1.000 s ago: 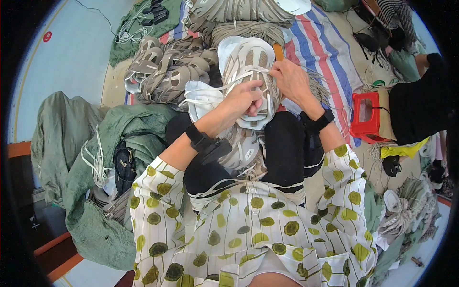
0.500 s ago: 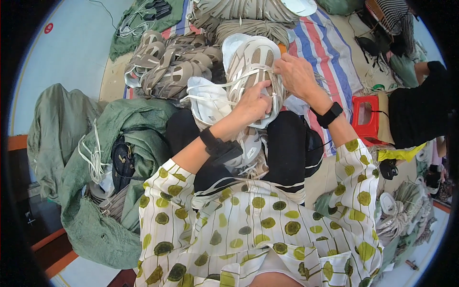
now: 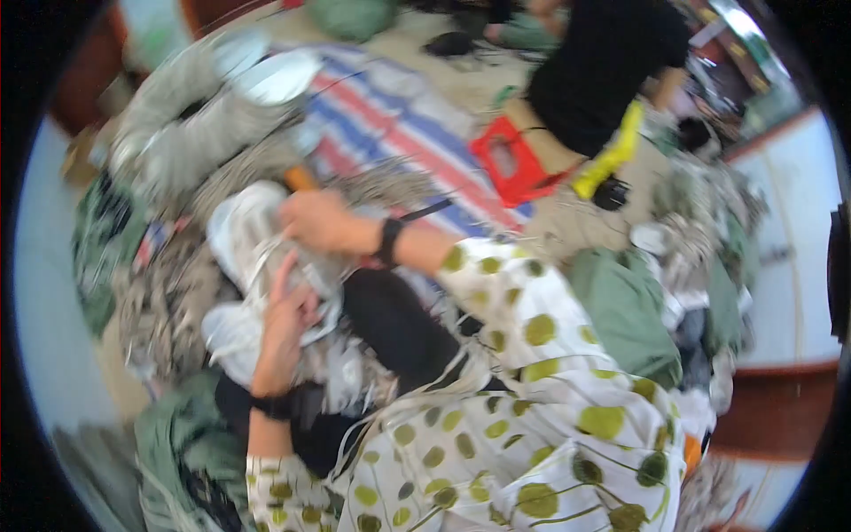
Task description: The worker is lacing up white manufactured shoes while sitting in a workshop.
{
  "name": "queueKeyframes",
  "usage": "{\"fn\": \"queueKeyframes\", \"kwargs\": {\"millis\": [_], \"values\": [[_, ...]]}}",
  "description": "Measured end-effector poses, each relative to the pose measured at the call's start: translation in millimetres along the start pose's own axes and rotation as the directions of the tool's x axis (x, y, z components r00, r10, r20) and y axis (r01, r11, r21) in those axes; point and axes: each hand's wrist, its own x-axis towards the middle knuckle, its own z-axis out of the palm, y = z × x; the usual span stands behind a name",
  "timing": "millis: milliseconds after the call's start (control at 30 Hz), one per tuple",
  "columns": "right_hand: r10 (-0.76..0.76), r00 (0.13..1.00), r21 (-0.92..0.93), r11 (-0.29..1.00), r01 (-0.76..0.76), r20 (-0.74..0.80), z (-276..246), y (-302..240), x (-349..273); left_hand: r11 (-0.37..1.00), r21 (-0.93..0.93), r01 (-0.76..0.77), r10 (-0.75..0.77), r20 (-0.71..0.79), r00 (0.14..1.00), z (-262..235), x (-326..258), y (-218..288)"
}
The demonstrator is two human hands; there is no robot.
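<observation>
A pale white-and-beige shoe upper (image 3: 251, 222), blurred, lies over my lap with a white lace across it. My right hand (image 3: 321, 222) is closed at its upper right edge; what the fingers pinch is too smeared to make out. On the lower part of the shoe upper rests my left hand (image 3: 291, 315), index finger stretched upward and the others bent. Whether it grips anything cannot be told. A second white piece (image 3: 235, 341) sits beside my left hand. Loose white laces (image 3: 425, 387) trail across my lap.
Beige-grey shoe uppers (image 3: 168, 301) are piled at the left, with long stacked bundles (image 3: 177, 133) beyond. A striped sheet (image 3: 390, 115) covers the floor ahead. A red stool (image 3: 510, 160) stands by a person in black (image 3: 603, 71). Green sacks (image 3: 625, 310) lie at the right.
My view has swung to the right, so the shoe upper and both hands now appear farther left and the picture is blurred. Both hands remain at the shoe upper.
</observation>
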Motion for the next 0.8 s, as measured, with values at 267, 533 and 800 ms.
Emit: {"fn": "queueKeyframes", "kwargs": {"millis": [267,533,800], "values": [[0.323,0.945,0.402,0.872,-0.278,-0.046,15.2,14.1,-23.7,0.996,-0.087,0.001,0.008,0.103,0.995,6.7,9.3,-13.1],[-0.02,0.999,0.171,0.985,0.024,-0.029,-40.5,-22.7,-17.2,0.978,0.054,-0.202,0.205,-0.038,0.978,-24.0,-17.0,0.4],[-0.109,0.982,-0.191,0.972,0.138,0.154,-2.9,-43.6,-8.7,0.529,0.812,-0.246,0.567,-0.122,0.815,-73.3,5.7,18.2]]}}
